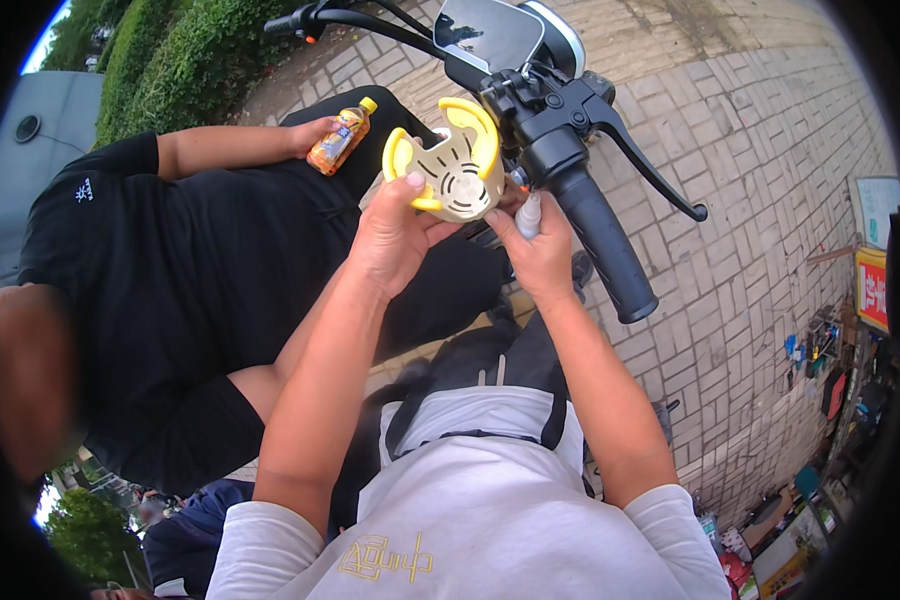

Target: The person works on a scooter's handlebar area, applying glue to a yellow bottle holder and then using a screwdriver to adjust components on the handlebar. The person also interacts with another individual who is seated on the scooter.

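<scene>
A beige cup holder (467,187) with yellow padded rims and a slotted bottom is held up in front of me, its open side facing me. My left hand (388,238) grips its left side, the thumb on the yellow rim. In my right hand (547,262) is a small white bottle (529,217) with a narrow nozzle, nozzle up. The right fingertips also touch the holder's lower right edge. Just behind my right hand is the black handlebar grip (602,240) of a parked two-wheeler.
A brake lever (650,165) sticks out to the right of the handlebar, and a mirror (490,35) rises beyond. On my left a person in black (185,270) holds an orange drink bottle (340,140). Brick paving (740,190) lies below; assorted goods (820,345) line the right edge.
</scene>
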`<action>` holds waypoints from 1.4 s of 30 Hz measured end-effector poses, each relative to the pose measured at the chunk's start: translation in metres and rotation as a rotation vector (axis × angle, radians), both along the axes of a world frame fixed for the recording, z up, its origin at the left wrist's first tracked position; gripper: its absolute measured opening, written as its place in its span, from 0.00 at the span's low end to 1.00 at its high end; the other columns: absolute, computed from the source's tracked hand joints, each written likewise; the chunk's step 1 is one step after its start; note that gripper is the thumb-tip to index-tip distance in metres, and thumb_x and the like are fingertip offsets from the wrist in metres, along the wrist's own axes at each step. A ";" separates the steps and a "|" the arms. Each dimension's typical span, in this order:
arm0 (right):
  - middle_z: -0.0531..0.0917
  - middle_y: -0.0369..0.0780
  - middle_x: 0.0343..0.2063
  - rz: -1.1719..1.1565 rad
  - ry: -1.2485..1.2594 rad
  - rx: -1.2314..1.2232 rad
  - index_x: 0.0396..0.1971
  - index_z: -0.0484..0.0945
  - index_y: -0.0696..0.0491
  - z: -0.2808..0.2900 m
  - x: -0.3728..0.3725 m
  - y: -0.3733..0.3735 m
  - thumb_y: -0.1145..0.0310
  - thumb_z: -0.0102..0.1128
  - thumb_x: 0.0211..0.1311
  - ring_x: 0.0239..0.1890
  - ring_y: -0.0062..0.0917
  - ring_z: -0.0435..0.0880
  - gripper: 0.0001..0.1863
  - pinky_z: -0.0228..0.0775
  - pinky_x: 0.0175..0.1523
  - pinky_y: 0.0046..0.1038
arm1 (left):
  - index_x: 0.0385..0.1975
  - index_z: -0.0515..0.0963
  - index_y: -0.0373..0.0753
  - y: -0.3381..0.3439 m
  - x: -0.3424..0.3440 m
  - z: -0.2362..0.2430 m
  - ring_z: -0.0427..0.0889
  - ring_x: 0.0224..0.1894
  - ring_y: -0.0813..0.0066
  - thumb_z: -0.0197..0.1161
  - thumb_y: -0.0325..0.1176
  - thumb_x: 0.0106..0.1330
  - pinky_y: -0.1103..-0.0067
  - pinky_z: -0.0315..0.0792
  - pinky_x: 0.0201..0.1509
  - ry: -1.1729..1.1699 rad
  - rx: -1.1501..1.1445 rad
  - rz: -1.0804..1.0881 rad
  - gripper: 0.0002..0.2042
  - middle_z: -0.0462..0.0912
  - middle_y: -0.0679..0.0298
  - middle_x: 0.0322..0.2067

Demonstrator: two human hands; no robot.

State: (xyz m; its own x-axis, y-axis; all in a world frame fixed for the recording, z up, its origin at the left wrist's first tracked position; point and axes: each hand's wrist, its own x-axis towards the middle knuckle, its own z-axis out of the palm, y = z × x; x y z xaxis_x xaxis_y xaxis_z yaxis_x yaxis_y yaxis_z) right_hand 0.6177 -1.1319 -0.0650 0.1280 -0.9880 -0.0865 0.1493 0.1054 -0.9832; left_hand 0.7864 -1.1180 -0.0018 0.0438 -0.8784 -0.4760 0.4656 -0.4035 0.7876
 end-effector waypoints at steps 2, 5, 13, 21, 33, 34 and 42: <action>0.83 0.35 0.34 -0.020 -0.010 -0.023 0.39 0.76 0.58 -0.004 0.003 0.001 0.71 0.71 0.57 0.37 0.17 0.78 0.14 0.71 0.45 0.22 | 0.69 0.56 0.47 -0.001 0.000 0.002 0.75 0.60 0.58 0.62 0.54 0.58 0.61 0.68 0.65 0.000 -0.007 -0.005 0.40 0.69 0.55 0.63; 0.83 0.36 0.34 -0.043 -0.023 -0.054 0.38 0.76 0.58 -0.011 0.005 0.001 0.71 0.71 0.57 0.37 0.17 0.79 0.14 0.71 0.45 0.21 | 0.69 0.56 0.47 -0.002 0.001 -0.001 0.75 0.60 0.57 0.63 0.54 0.58 0.61 0.68 0.65 0.018 -0.026 -0.005 0.40 0.69 0.55 0.63; 0.82 0.34 0.43 0.066 0.100 0.175 0.50 0.76 0.56 -0.007 -0.003 0.010 0.61 0.66 0.65 0.47 0.18 0.78 0.19 0.68 0.55 0.23 | 0.69 0.58 0.46 0.003 -0.003 0.004 0.74 0.62 0.59 0.65 0.51 0.56 0.61 0.69 0.65 0.071 0.009 0.079 0.40 0.70 0.56 0.62; 0.81 0.38 0.49 0.163 0.085 0.169 0.54 0.75 0.59 -0.008 -0.015 0.016 0.70 0.71 0.59 0.51 0.22 0.78 0.24 0.68 0.58 0.27 | 0.71 0.48 0.33 -0.004 -0.002 0.013 0.67 0.66 0.58 0.71 0.40 0.50 0.67 0.64 0.67 0.171 0.020 0.137 0.50 0.63 0.49 0.63; 0.79 0.39 0.51 0.378 0.290 0.143 0.56 0.72 0.57 -0.021 -0.038 0.012 0.68 0.73 0.55 0.51 0.23 0.77 0.30 0.68 0.56 0.27 | 0.72 0.47 0.30 -0.010 0.020 0.017 0.61 0.69 0.62 0.72 0.36 0.50 0.71 0.55 0.71 0.221 0.159 0.052 0.50 0.61 0.49 0.65; 0.79 0.39 0.51 0.386 0.284 0.144 0.56 0.72 0.57 -0.020 -0.039 0.010 0.68 0.73 0.55 0.51 0.23 0.77 0.29 0.69 0.56 0.27 | 0.72 0.47 0.31 -0.009 0.018 0.017 0.62 0.69 0.62 0.72 0.36 0.50 0.71 0.56 0.71 0.237 0.176 0.089 0.50 0.62 0.49 0.65; 0.79 0.39 0.49 0.404 0.212 0.161 0.54 0.72 0.57 -0.022 -0.037 0.006 0.69 0.74 0.54 0.48 0.22 0.77 0.28 0.69 0.52 0.26 | 0.68 0.54 0.33 -0.017 -0.001 0.029 0.68 0.64 0.61 0.73 0.45 0.50 0.68 0.63 0.68 0.304 0.282 0.314 0.48 0.66 0.52 0.61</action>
